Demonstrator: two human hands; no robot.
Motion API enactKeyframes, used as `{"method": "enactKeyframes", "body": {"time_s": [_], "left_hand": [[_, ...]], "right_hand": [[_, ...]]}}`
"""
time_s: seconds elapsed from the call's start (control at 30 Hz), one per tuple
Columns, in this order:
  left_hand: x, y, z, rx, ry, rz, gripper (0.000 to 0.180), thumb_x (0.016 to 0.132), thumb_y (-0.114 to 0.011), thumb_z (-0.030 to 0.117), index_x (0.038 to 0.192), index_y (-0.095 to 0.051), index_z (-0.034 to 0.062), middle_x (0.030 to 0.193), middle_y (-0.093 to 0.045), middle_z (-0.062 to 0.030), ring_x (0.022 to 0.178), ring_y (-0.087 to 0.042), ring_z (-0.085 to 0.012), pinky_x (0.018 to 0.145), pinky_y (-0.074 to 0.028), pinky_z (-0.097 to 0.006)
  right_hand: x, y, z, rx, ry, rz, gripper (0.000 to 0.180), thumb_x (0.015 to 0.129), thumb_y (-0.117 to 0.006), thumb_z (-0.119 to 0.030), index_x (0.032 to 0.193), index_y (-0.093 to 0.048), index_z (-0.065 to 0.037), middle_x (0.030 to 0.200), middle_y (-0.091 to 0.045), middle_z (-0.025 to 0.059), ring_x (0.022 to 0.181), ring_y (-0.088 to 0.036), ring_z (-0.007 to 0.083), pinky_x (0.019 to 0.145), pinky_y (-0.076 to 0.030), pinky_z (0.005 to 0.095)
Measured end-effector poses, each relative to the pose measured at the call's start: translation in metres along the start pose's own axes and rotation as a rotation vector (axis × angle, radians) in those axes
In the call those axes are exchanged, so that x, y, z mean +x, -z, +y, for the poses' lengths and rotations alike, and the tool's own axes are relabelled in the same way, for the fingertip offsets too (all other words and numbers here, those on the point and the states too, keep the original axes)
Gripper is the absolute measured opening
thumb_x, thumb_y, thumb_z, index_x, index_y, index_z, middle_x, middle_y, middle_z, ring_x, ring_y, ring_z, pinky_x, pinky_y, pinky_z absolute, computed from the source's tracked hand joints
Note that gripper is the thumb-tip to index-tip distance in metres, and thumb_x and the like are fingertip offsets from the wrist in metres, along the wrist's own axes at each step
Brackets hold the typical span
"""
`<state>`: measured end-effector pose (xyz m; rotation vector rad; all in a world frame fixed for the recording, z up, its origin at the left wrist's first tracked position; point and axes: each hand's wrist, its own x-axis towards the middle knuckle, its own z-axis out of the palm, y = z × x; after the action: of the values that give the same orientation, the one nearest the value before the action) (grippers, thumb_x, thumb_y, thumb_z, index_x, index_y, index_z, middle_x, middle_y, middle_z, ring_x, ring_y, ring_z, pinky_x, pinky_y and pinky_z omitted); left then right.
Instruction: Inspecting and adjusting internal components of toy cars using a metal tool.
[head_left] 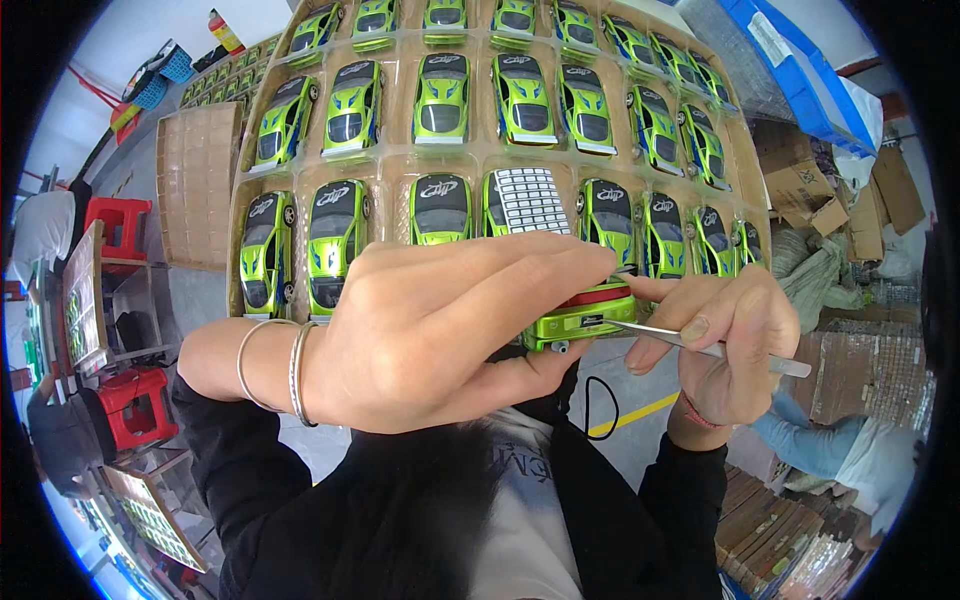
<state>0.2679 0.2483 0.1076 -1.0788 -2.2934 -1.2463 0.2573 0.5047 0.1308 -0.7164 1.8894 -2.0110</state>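
Note:
My left hand (pixel 430 325) is closed around a green toy car (pixel 560 328), its rear end with a red strip turned toward me. A pair of metal tweezers (pixel 680 337) is pinched in my right hand (pixel 735 335). The tweezers' tip touches or nearly touches a small dark label on the car's rear. Just beyond my left hand, a white sheet of small stickers (pixel 530 200) lies over one of the cars in the tray. My left fingers hide much of the held car.
A large tray (pixel 395 165) holds rows of green toy cars with dark hoods or roofs. Brown cardboard dividers (pixel 197 190) stand at its left. Red stools (pixel 138 408) are further left. Cardboard boxes (pixel 800 180) and another person in jeans (pixel 805 435) are at the right.

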Motion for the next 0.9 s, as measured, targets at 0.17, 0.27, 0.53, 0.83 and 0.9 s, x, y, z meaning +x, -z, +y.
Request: {"method": "enactKeyframes", "body": {"time_s": [0.17, 0.27, 0.53, 0.83, 0.9], "left_hand": [[0.002, -0.003, 0.002, -0.006, -0.034, 0.020, 0.051, 0.075, -0.084, 0.001, 0.121, -0.062, -0.0099, 0.113, -0.071, -0.0226, 0.096, -0.075, -0.0305, 0.079, -0.060, -0.032], [0.002, -0.007, -0.003, -0.011, -0.107, 0.078, 0.044, 0.075, -0.084, -0.001, 0.113, -0.061, -0.0088, 0.110, -0.070, -0.0278, 0.095, -0.075, -0.0331, 0.075, -0.061, -0.033], [-0.003, -0.005, -0.003, 0.021, -0.101, 0.052, 0.037, 0.075, -0.084, -0.001, 0.104, -0.061, -0.0020, 0.110, -0.069, -0.0322, 0.086, -0.075, -0.0353, 0.066, -0.061, -0.034], [0.000, 0.006, -0.002, 0.061, -0.154, -0.049, 0.035, 0.074, -0.085, 0.000, 0.102, -0.065, 0.0027, 0.111, -0.068, -0.0335, 0.083, -0.075, -0.0351, 0.062, -0.061, -0.034], [0.005, 0.010, -0.002, 0.073, -0.156, -0.055, 0.035, 0.073, -0.085, -0.001, 0.102, -0.065, 0.0022, 0.110, -0.068, -0.0333, 0.084, -0.076, -0.0347, 0.061, -0.061, -0.034]], "right_hand": [[0.005, -0.006, 0.006, -0.032, 0.082, 0.047, 0.040, 0.109, -0.035, -0.030, 0.089, -0.053, -0.001, 0.074, -0.064, 0.0223, 0.067, -0.067, 0.0302, 0.099, -0.049, 0.0579], [0.008, -0.011, 0.006, -0.081, 0.150, 0.104, 0.038, 0.109, -0.032, -0.023, 0.085, -0.051, -0.001, 0.063, -0.060, 0.0232, 0.052, -0.064, 0.0312, 0.090, -0.056, 0.0563], [0.008, -0.014, 0.003, -0.056, 0.080, 0.170, 0.039, 0.109, -0.032, -0.024, 0.083, -0.050, -0.002, 0.063, -0.059, 0.0236, 0.051, -0.063, 0.0312, 0.090, -0.056, 0.0556], [0.004, -0.003, 0.000, 0.063, -0.046, 0.115, 0.043, 0.107, -0.044, -0.033, 0.086, -0.057, 0.002, 0.081, -0.069, 0.0211, 0.073, -0.070, 0.0281, 0.099, -0.051, 0.0541], [0.008, -0.001, 0.005, 0.092, 0.053, 0.150, 0.046, 0.108, -0.041, -0.035, 0.086, -0.057, 0.003, 0.078, -0.067, 0.0207, 0.070, -0.070, 0.0287, 0.092, -0.055, 0.0530]]}}
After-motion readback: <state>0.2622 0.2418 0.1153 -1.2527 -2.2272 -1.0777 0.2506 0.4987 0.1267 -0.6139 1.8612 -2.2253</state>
